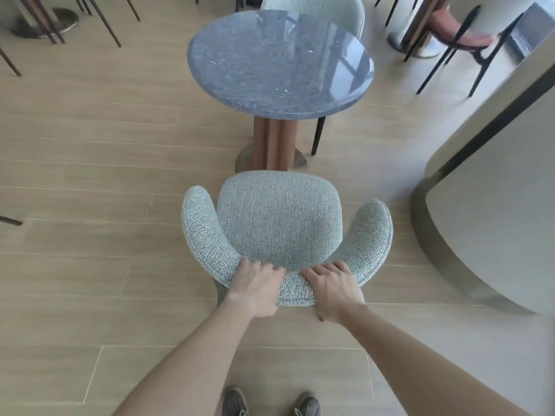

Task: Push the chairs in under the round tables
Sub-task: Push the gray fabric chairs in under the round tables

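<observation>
A pale blue-grey upholstered chair [279,217] with a curved backrest stands on the floor in front of me, its seat facing a round table [279,64] with a speckled blue-grey top and a brown pedestal [274,145]. The seat's front edge reaches the pedestal base, and the seat lies outside the tabletop's rim. My left hand [256,288] and my right hand [332,291] both grip the top of the backrest, side by side. A second matching chair [318,10] sits on the table's far side, tucked partly under it.
A large curved pale counter or wall [492,205] with a dark base stands close on the right. A red-seated chair [462,34] with black legs is at the back right. Dark chair legs and a round table base [57,22] are at the back left. My shoes [270,402] show at the bottom.
</observation>
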Action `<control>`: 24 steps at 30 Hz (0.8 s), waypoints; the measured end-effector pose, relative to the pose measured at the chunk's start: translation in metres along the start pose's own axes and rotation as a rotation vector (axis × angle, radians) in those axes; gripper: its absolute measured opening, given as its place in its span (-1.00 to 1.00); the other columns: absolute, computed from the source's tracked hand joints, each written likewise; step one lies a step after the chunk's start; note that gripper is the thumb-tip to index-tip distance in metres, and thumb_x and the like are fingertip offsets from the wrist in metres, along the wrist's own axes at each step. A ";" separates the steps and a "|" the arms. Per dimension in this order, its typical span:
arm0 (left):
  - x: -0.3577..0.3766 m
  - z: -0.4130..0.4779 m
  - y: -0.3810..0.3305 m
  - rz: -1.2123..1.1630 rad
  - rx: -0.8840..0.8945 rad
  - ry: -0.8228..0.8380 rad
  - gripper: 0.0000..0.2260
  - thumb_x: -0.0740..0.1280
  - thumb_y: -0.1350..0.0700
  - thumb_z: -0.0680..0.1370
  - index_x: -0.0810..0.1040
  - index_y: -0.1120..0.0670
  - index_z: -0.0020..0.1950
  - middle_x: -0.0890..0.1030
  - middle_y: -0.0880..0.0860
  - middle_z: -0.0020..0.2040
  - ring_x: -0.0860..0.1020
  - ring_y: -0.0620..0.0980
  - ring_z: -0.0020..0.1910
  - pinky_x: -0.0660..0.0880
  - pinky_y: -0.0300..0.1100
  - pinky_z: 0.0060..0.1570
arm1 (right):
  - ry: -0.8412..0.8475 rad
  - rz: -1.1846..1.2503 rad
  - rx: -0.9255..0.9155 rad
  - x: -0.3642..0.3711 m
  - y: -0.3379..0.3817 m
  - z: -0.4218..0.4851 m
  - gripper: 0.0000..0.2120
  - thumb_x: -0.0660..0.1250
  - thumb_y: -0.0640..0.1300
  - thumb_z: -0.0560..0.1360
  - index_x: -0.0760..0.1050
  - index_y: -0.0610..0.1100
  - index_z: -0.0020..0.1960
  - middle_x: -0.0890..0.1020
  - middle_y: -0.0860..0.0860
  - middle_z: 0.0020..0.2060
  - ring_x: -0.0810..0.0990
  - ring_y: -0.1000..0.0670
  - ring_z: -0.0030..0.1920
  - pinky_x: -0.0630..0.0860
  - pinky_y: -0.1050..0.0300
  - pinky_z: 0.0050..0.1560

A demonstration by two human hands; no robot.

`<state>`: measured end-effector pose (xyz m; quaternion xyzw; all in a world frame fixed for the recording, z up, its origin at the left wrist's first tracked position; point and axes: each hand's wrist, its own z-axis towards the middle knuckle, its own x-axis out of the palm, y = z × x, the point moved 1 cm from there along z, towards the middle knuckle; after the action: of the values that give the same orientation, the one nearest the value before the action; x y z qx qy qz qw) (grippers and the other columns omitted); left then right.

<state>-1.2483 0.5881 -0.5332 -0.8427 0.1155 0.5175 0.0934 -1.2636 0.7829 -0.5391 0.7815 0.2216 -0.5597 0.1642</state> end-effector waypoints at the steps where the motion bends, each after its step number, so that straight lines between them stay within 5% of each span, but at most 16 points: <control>1: -0.001 -0.001 0.001 0.031 0.003 -0.023 -0.50 0.48 -0.04 0.55 0.48 0.04 0.46 0.67 0.04 0.14 0.66 0.12 0.17 0.40 0.31 0.48 | -0.013 -0.009 0.007 -0.002 0.002 -0.003 -0.47 0.35 -0.14 0.53 0.47 0.08 0.49 0.68 0.08 0.30 0.60 -0.09 0.36 0.31 -0.03 0.49; 6: 0.009 -0.032 0.011 0.049 0.021 0.022 -0.48 0.47 -0.05 0.57 0.48 0.07 0.49 0.67 0.07 0.13 0.67 0.15 0.12 0.47 0.26 0.45 | 0.035 0.036 -0.038 -0.002 0.031 -0.020 -0.45 0.45 -0.12 0.52 0.50 0.02 0.50 0.70 0.02 0.28 0.62 -0.10 0.36 0.31 -0.05 0.55; 10: 0.040 -0.091 0.028 0.004 0.026 0.019 -0.43 0.47 -0.08 0.58 0.43 0.02 0.54 0.67 0.06 0.28 0.68 0.14 0.20 0.32 0.26 0.57 | 0.091 0.122 -0.116 0.010 0.086 -0.050 -0.51 0.43 -0.19 0.50 0.56 -0.03 0.42 0.73 -0.01 0.18 0.67 -0.12 0.22 0.42 -0.10 0.48; 16: 0.075 -0.166 0.065 -0.088 -0.005 0.108 -0.36 0.40 0.12 0.55 0.31 -0.09 0.62 0.54 -0.02 0.52 0.48 0.04 0.53 -0.01 0.22 0.69 | -0.064 0.163 -0.184 0.027 0.171 -0.080 -0.78 0.34 -0.12 0.30 0.70 0.05 -0.12 0.68 0.16 -0.31 0.66 0.03 -0.30 0.70 0.07 -0.05; 21: 0.064 -0.154 0.102 -0.100 0.009 0.105 -0.32 0.36 0.19 0.53 0.31 -0.11 0.64 0.52 -0.05 0.55 0.45 0.02 0.57 -0.03 0.21 0.70 | -0.022 0.132 -0.149 0.015 0.186 -0.048 -0.70 0.55 -0.06 0.16 0.71 0.07 -0.10 0.71 0.17 -0.29 0.70 0.04 -0.28 0.71 0.07 -0.05; 24: 0.055 -0.129 0.125 -0.096 0.002 0.082 -0.32 0.42 0.12 0.53 0.32 -0.11 0.64 0.56 -0.05 0.52 0.50 -0.01 0.52 0.02 0.25 0.70 | 0.024 0.117 -0.122 -0.001 0.178 -0.014 -0.71 0.52 -0.07 0.26 0.72 0.07 -0.02 0.75 0.15 -0.22 0.74 0.02 -0.20 0.70 0.06 0.04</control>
<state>-1.1509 0.4277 -0.5294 -0.8678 0.0789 0.4772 0.1141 -1.1581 0.6393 -0.5324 0.7881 0.2114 -0.5253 0.2413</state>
